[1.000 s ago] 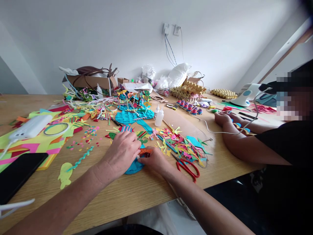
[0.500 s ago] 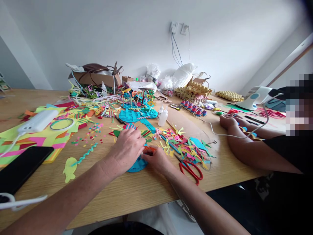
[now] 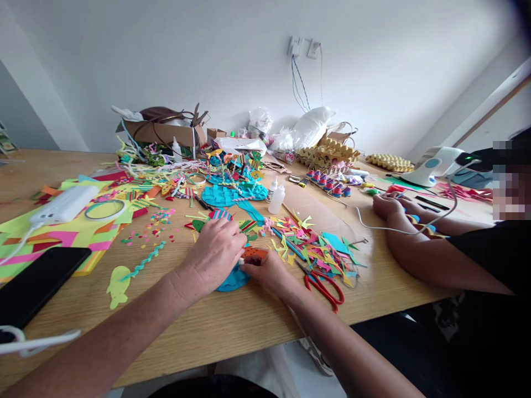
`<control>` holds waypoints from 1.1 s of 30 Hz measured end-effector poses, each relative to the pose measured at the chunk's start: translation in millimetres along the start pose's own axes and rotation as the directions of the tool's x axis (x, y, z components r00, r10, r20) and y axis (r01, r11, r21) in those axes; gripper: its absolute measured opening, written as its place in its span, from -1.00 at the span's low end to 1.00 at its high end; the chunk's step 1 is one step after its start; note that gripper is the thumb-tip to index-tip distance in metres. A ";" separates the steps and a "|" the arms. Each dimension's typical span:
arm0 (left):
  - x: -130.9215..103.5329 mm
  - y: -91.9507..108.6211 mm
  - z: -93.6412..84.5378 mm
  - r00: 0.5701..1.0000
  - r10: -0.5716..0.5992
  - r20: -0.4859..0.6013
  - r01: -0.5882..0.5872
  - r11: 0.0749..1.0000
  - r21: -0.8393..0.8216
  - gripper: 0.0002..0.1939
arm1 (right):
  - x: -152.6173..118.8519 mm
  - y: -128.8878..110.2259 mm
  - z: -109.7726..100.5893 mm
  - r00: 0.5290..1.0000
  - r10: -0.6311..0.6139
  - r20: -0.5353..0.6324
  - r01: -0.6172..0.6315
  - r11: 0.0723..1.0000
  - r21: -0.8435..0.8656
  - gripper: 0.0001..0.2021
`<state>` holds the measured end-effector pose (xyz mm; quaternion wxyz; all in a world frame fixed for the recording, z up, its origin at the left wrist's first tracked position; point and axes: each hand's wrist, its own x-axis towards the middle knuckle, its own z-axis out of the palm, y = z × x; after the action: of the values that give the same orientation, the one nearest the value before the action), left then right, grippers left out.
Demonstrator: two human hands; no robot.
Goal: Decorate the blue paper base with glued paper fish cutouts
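Observation:
My left hand (image 3: pixel 219 243) bends over a blue paper disc (image 3: pixel 232 282), its fingers closed and their tips hidden behind the knuckles. From the right, my right hand (image 3: pixel 267 271) meets it, thumb and fingers pinched at a small whitish bit (image 3: pixel 241 261) too small to name. An orange dotted paper piece (image 3: pixel 255 253) shows just above the right fingers. Behind my left hand are a striped paper fish (image 3: pixel 220 214) and a green striped paper piece (image 3: pixel 248 226). To the right lie red-handled scissors (image 3: pixel 323 290) beside a pile of paper scraps (image 3: pixel 327 251).
Two glue bottles (image 3: pixel 276 199) stand past my hands, near a larger blue paper craft (image 3: pixel 234 190). At left are a yellow paper fish (image 3: pixel 119 287), a phone (image 3: pixel 41 282) and a white power bank (image 3: pixel 66 204). A co-worker's arms (image 3: pixel 415 237) rest on the table at right.
My right hand has shifted very slightly right, and more of the orange dotted paper shows. My left hand stays in place. The co-worker's head has moved a little.

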<state>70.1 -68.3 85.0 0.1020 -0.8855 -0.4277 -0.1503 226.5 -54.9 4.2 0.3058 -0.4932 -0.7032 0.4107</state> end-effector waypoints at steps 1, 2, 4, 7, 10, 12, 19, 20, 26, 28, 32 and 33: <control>0.2 0.1 -0.3 1.000 -0.003 0.005 0.003 1.000 0.002 -0.88 | -0.2 -0.6 -0.2 1.000 0.013 0.002 -0.013 1.000 -0.002 -0.86; 0.4 0.1 -0.5 1.000 -0.006 0.009 0.006 1.000 0.004 -0.89 | -0.3 -0.9 -0.4 1.000 0.022 0.002 -0.022 1.000 -0.003 -0.86; 0.7 0.1 -0.6 1.000 -0.008 0.014 0.008 1.000 0.002 -0.89 | -0.1 -1.0 -0.5 1.000 0.025 0.002 -0.025 1.000 -0.005 -0.87; 0.9 0.2 -0.4 1.000 -0.008 0.014 0.008 1.000 -0.003 -0.90 | 0.7 -0.3 -0.4 1.000 0.010 0.002 -0.010 1.000 -0.008 -0.87; 0.7 0.4 -0.7 1.000 -0.005 0.009 0.005 1.000 -0.002 -0.90 | 1.0 0.6 -0.1 1.000 0.015 0.007 -0.015 1.000 -0.006 -0.87; 0.6 0.5 -1.3 1.000 -0.002 0.003 0.002 1.000 0.001 -0.90 | 0.6 1.1 -0.2 1.000 0.021 0.000 -0.021 1.000 0.005 -0.89; -0.1 -0.5 -1.3 1.000 -0.004 -0.028 0.004 1.000 -0.009 -0.91 | -4.2 -4.3 -5.2 0.999 0.034 -0.015 -0.033 0.996 0.085 -0.94; -0.4 -0.6 -1.2 0.999 -0.002 -0.034 0.002 1.000 -0.010 -0.91 | -5.3 -5.9 -6.2 0.999 0.037 -0.009 -0.036 0.994 0.107 -0.94; -1.9 -0.8 -2.2 0.999 0.003 -0.040 -0.004 1.000 -0.012 -0.94 | -10.1 -6.6 -10.4 0.999 0.044 0.022 -0.047 0.981 0.190 -0.92; -2.5 -0.7 -2.6 0.999 0.007 -0.047 -0.007 1.000 -0.011 -0.95 | -10.4 -3.0 -11.0 0.999 0.043 0.005 -0.043 0.984 0.172 -0.92; -3.9 -0.7 -2.9 0.997 0.018 -0.081 -0.019 1.000 -0.007 -0.94 | -11.1 3.8 -12.2 0.998 0.054 -0.022 -0.051 0.992 0.113 -0.92; -4.2 -0.7 -3.2 0.996 0.018 -0.083 -0.019 1.000 -0.006 -0.94 | -11.5 4.5 -12.6 0.998 0.059 -0.026 -0.056 0.993 0.099 -0.91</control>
<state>66.5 -71.9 86.5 0.1181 -0.8828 -0.4143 -0.1873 242.8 -61.5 5.9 0.3279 -0.5037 -0.6630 0.4463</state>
